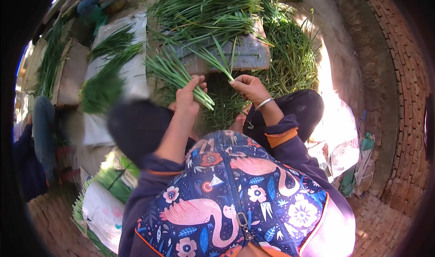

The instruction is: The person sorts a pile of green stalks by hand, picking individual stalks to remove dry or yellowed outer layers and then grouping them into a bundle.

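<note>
My left hand (pixel 191 93) is closed around a bunch of green garlic chives (pixel 173 72), pale cut ends pointing down to the right. Between the thumb and fingertips of my right hand (pixel 250 87) is a small sprig of chives (pixel 221 64), its leaves fanning up to the left. The two hands are apart, above my crossed legs. Just beyond them, a large heap of long chives (pixel 210 10) lies on a low board-like stand (pixel 224 55). Loose trimmings (pixel 224 112) cover the ground below my hands.
A pile of grassy leaves (pixel 292 49) lies to the right of the stand. Sorted bunches (pixel 107 77) rest on a white sheet (pixel 136 77) at left. Wrapped chives (pixel 102 202) stand at lower left. Another person's leg (pixel 44 131) shows at far left. A brick wall (pixel 409 87) runs along the right.
</note>
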The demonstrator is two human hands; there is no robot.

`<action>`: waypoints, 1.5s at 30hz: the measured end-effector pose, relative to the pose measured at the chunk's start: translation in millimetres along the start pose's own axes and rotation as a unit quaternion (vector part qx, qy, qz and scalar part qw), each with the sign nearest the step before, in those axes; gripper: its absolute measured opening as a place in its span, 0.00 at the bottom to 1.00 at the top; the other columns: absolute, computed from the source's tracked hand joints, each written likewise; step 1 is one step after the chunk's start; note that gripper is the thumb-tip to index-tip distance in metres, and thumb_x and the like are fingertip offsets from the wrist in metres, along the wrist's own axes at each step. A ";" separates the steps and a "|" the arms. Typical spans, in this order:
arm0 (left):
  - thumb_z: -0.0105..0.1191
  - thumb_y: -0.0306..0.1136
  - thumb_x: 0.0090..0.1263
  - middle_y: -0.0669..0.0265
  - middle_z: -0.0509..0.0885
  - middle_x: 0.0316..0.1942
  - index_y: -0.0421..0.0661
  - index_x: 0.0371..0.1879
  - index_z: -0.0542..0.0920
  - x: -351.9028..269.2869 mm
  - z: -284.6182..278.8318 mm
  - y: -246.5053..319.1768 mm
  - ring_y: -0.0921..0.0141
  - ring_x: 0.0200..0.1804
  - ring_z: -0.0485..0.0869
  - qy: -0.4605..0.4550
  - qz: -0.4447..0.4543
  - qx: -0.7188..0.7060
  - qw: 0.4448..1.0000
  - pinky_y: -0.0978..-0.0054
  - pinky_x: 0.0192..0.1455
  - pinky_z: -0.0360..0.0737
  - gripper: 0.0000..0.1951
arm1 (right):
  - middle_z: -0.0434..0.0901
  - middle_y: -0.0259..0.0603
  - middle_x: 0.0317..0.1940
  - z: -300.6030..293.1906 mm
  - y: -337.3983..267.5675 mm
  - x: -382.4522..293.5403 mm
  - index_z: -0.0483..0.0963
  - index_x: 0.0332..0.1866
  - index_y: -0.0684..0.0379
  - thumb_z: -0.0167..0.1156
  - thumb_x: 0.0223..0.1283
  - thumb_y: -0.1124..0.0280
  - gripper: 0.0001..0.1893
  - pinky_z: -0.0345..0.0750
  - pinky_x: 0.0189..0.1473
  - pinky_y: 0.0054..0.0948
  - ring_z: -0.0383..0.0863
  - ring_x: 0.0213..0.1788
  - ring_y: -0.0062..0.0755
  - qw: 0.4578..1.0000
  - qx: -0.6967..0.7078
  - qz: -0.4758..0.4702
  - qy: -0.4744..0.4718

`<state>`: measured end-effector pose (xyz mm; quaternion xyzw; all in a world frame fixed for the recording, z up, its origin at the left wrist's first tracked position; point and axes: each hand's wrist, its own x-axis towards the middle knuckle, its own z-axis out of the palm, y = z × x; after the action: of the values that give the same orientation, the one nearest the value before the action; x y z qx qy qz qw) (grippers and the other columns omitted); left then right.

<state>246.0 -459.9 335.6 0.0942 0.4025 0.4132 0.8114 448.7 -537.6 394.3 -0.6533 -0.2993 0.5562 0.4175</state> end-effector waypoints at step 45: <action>0.61 0.20 0.63 0.62 0.85 0.38 0.40 0.45 0.80 14.9 -8.1 -34.0 0.66 0.41 0.85 -0.053 -0.014 0.048 0.997 0.69 0.45 0.84 0.11 | 0.84 0.35 0.33 24.6 59.6 -29.5 0.76 0.41 0.60 0.56 0.68 0.51 0.19 0.77 0.32 0.27 0.82 0.30 0.23 0.983 0.163 0.083 0.002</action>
<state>265.3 -472.0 305.2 0.1492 0.3793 0.3763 0.8320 414.4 -585.8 355.1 -0.6002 -0.1482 0.6290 0.4714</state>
